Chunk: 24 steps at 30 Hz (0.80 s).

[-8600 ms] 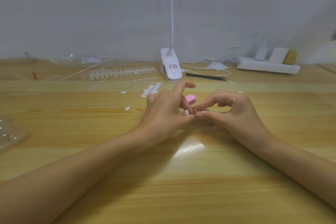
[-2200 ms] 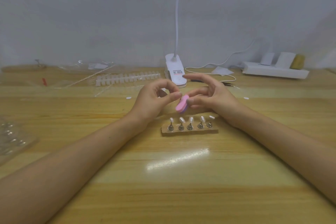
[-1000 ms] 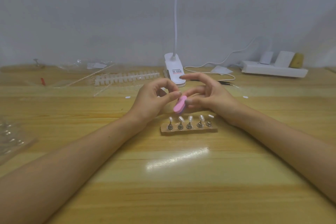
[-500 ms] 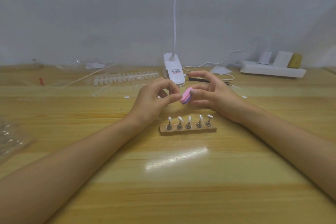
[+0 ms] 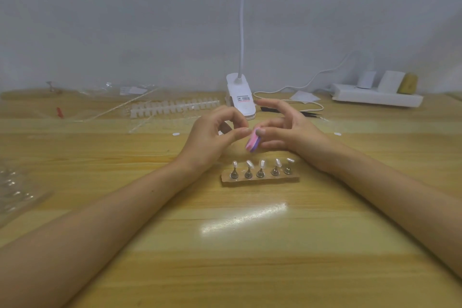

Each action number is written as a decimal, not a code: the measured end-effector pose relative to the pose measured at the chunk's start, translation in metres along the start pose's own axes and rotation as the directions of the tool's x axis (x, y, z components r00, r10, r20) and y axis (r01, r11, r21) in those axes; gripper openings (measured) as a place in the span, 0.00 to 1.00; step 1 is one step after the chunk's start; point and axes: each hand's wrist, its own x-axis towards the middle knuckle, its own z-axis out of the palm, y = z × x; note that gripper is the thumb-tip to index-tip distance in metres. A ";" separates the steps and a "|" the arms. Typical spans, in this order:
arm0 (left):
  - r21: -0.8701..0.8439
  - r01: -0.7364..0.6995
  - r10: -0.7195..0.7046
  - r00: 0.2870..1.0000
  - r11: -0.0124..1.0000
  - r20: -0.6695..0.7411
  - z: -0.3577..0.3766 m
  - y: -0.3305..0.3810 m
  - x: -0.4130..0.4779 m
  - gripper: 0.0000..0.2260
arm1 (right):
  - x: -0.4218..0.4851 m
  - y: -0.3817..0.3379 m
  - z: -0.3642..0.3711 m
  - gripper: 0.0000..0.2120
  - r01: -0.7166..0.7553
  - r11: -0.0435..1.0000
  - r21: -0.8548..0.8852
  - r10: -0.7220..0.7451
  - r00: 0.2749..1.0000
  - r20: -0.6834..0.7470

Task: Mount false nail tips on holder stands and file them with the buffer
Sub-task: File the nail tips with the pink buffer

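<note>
Looking down at the wooden table (image 5: 225, 245), we see both hands raised a little above it, meeting near the middle. Our right hand (image 5: 287, 132) pinches the pink-and-purple buffer (image 5: 253, 143) between its thumb and a fingertip, with the forefinger stretched out and lifted toward the far side. The buffer stands on edge, tilted, its lower end pointing down toward the near side. Our left hand (image 5: 212, 137) has its fingers curled inward, and its thumb tip meets the top edge of the buffer. We cannot tell whether anything small is held between that thumb and forefinger.

Just near of the hands, and apart from them, a long flat base (image 5: 260, 179) lies across the table. Five metal holder stands (image 5: 260, 172) rise from it in a row, each carrying one of the pale nail tips (image 5: 262, 163) on top.

Farther back, a white clip lamp (image 5: 241, 100) sits at the table's far edge with its neck rising up the wall. To its left lies a long strip of unused tips (image 5: 172, 107). To the far right rests a white power strip (image 5: 375, 97), and black tweezers (image 5: 310, 114) lie behind our right hand. Clear plastic packaging (image 5: 15, 187) sits at the left edge.
</note>
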 end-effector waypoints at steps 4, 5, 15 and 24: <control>-0.024 0.022 -0.023 1.000 0.999 -0.009 0.000 -0.001 0.000 0.07 | 0.001 0.001 -0.002 0.28 0.000 0.999 0.045 0.002 0.999 -0.035; -0.026 0.021 -0.021 1.000 0.999 -0.014 0.000 -0.001 0.000 0.07 | 0.000 0.001 -0.001 0.28 -0.002 1.000 0.003 0.002 1.000 0.012; -0.026 0.016 -0.017 1.000 1.000 -0.022 0.001 -0.001 0.000 0.08 | 0.002 0.002 0.000 0.34 -0.001 0.997 0.074 0.006 0.997 -0.073; -0.036 0.043 -0.044 0.999 0.998 -0.021 0.001 -0.003 0.001 0.07 | 0.002 0.003 -0.002 0.36 0.018 0.993 0.120 -0.003 0.992 -0.127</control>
